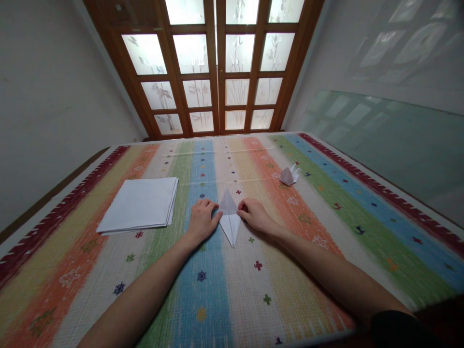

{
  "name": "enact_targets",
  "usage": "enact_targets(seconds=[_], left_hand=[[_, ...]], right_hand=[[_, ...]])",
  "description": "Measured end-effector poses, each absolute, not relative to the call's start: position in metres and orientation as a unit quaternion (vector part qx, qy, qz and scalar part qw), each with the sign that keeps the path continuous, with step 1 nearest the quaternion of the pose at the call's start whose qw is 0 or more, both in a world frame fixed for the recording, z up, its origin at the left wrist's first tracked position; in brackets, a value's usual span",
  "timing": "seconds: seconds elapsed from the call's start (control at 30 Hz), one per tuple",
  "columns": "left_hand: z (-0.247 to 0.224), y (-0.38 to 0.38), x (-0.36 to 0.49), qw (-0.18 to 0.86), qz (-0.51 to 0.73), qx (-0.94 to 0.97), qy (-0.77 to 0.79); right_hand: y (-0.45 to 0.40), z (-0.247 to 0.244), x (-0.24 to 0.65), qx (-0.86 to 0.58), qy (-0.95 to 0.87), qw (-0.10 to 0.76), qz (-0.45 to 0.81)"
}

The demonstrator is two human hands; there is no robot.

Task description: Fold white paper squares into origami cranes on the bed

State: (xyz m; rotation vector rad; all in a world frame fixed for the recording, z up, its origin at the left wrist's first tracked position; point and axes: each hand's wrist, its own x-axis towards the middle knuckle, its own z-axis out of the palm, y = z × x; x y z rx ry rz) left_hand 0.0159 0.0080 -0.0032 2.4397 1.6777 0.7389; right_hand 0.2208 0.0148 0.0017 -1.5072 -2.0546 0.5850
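Observation:
A folded sheet of white paper [229, 223] lies on the tablecloth in front of me. It is a long diamond, its upper half greyer than the lower, with a crease down the middle of the lower half. At its left corner, my left hand [203, 217] pinches the edge between thumb and fingers. The opposite corner is pinched by my right hand [254, 214], its fingers curled in. A finished-looking origami crane [289, 175] rests farther off to the right. To the left of my left hand sits a stack of white paper sheets [139, 204].
A striped, patterned tablecloth [201, 295] covers the table. Beyond the far edge stand wooden doors with glass panes [221, 96]. A wall [54, 72] rises on the left, and a glass panel [384, 150] runs along the right wall.

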Motion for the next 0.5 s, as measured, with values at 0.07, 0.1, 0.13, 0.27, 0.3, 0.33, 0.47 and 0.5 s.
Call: enact_targets(seconds=[0.07,0.1,0.13,0.27,0.3,0.33,0.47,0.5], left_hand=[[-0.003,0.010,0.014,0.063,0.271,0.791,0.545],[-0.003,0.012,0.013,0.079,0.287,0.786,0.541],[-0.003,0.013,0.012,0.101,0.304,0.782,0.534],[0.000,0.013,0.011,0.177,0.387,0.767,0.480],[0.001,0.012,0.012,0.172,0.415,0.762,0.466],[0.001,0.009,0.013,0.156,0.445,0.755,0.455],[0.001,-0.003,0.015,0.064,0.529,0.742,0.408],[0.000,-0.005,0.014,0.045,0.535,0.743,0.399]], right_hand=[[0.014,0.002,0.220,-0.541,-0.742,0.294,0.265],[0.014,0.002,0.219,-0.533,-0.734,0.312,0.284],[0.014,0.003,0.219,-0.525,-0.726,0.331,0.295],[0.013,0.008,0.221,-0.500,-0.714,0.413,0.265],[0.012,0.009,0.222,-0.485,-0.717,0.434,0.250],[0.011,0.010,0.224,-0.466,-0.722,0.456,0.233],[0.004,0.011,0.228,-0.384,-0.758,0.509,0.135],[0.003,0.010,0.229,-0.374,-0.768,0.508,0.111]])
